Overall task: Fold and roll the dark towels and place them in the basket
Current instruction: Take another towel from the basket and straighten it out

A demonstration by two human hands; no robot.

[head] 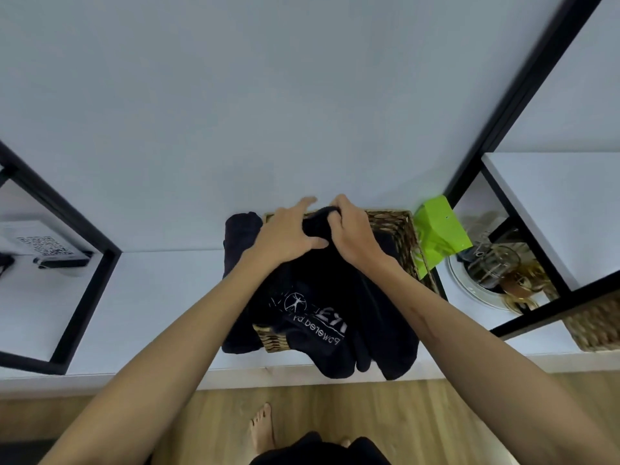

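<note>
A dark towel [322,297] is gripped by the left hand [285,234] and right hand [350,234] over the woven basket [399,229], its printed end draped past the shelf edge

White shelf surface [161,297] against a pale wall [268,95]. Black metal frame [84,229] at left, enclosing a white card printed with a QR code [43,246] and, just beside it, a dark flat device [63,262]. Black post [523,95] rising diagonally at right. Bright green paper bag [441,229] standing tilted near the post's base. White round plate [469,286] bearing glass jars [493,266] and amber glassware [520,286]. Second wicker container [593,323], partly cut off, at far right. Wooden floor [436,414] below; one bare foot [261,427] on it.
</note>
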